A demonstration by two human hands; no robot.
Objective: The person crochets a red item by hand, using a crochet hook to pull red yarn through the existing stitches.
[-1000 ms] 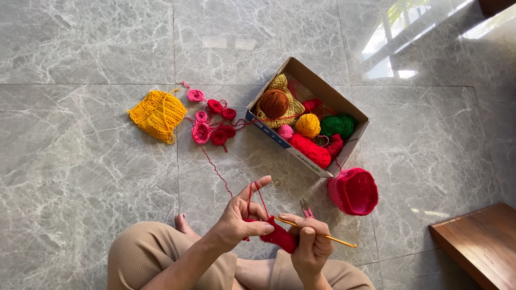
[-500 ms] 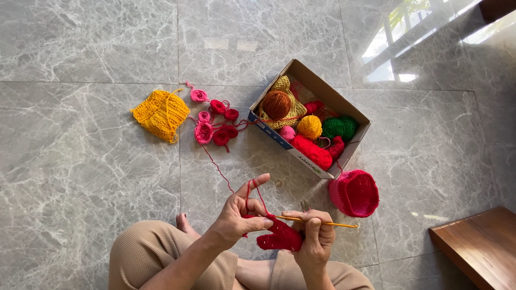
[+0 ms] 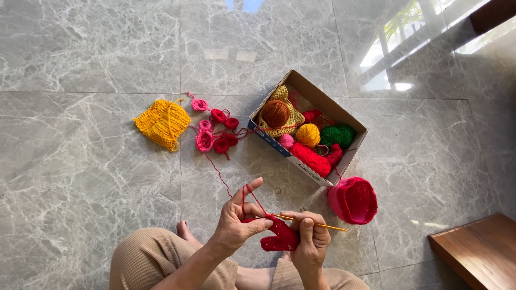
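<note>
Grey marbled floor tiles (image 3: 91,177) with thin grout lines fill the frame, glossy enough to mirror a window at the upper right. At the lower middle of the frame, the left hand (image 3: 236,220) pinches a small red crocheted piece (image 3: 277,236) between thumb and fingers, with its forefinger raised and a strand of red yarn (image 3: 220,174) looped over it. The right hand (image 3: 312,241) is closed on the same piece and on a slim yellow crochet hook (image 3: 322,225), whose tip points toward the lower right.

The red yarn runs from the raised finger up to a cluster of small pink and red crocheted flowers (image 3: 215,131) at the upper middle. A hard tug could, I judge, drag those flowers across the smooth tile or snag them together. If the loop slips off the finger, tension is lost; a loop sliding off the hook could let stitches unravel.

An open cardboard box of coloured yarn balls (image 3: 309,126) sits right of centre, near the flowers, and a round pink crocheted cap (image 3: 353,200) lies just below its lower corner, close to the hook's tip. A yellow knitted square (image 3: 162,123) lies left of the flowers. A brown wooden ledge (image 3: 475,252) closes the lower right corner. Bare floor opens widely to the left and along the top; the person's knees in tan trousers (image 3: 153,263) bound the bottom edge.
</note>
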